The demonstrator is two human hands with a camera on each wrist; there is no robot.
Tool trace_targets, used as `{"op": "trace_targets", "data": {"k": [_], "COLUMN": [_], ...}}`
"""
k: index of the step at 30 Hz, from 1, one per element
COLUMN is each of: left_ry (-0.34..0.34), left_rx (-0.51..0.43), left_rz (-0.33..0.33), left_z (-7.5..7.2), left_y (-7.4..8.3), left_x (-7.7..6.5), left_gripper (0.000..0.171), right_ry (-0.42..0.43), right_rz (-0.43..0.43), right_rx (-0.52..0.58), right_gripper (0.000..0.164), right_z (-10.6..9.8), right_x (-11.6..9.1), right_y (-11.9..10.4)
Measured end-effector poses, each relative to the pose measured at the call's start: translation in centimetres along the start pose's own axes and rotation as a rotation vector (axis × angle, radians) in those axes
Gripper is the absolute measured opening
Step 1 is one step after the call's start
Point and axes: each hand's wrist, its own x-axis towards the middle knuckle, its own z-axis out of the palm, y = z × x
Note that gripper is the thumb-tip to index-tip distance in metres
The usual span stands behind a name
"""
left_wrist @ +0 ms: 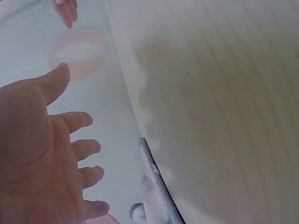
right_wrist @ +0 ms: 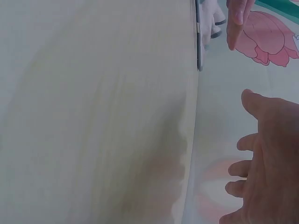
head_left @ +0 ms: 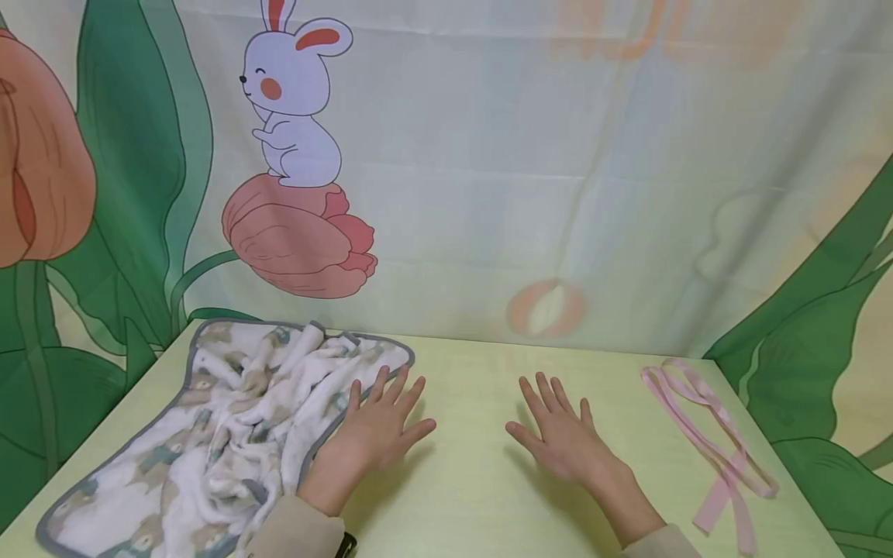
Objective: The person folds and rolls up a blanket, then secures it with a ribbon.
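Observation:
My left hand (head_left: 380,426) hovers palm down with fingers spread, beside the right edge of a crumpled fleece blanket (head_left: 174,465). The blanket is white with a bear print and grey trim, bunched up in its middle. My right hand (head_left: 565,438) is also spread above the table, holding nothing. To its right lies a pink ribbon (head_left: 698,434), looped, with its two tails crossing near the front. In the left wrist view the left palm (left_wrist: 37,154) faces the camera with nothing in it. The right wrist view likewise shows a bare right palm (right_wrist: 275,163).
The pale yellow table (head_left: 467,496) ends at the back against a hanging cloth (head_left: 453,155) printed with a rabbit, tulips and leaves. A dark band (head_left: 346,545) sits at the left wrist, by the beige sleeve (head_left: 296,531).

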Motion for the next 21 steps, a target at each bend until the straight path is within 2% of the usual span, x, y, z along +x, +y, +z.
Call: {"op": "trace_targets", "data": {"k": [6, 21], "left_ry": [0.009, 0.030], "left_rx": [0.015, -0.037], "left_rz": [0.005, 0.019], "left_z": [0.08, 0.18], "left_y": [0.04, -0.43], "left_x": [0.10, 0.30], "left_gripper": [0.069, 0.061], "right_ry": [0.037, 0.213], "right_rz": [-0.018, -0.083], "right_rx": [0.010, 0.002], "right_gripper": [0.074, 0.035], "right_z": [-0.15, -0.17], "right_x": [0.03, 0.61], "right_y": [0.05, -0.03]}}
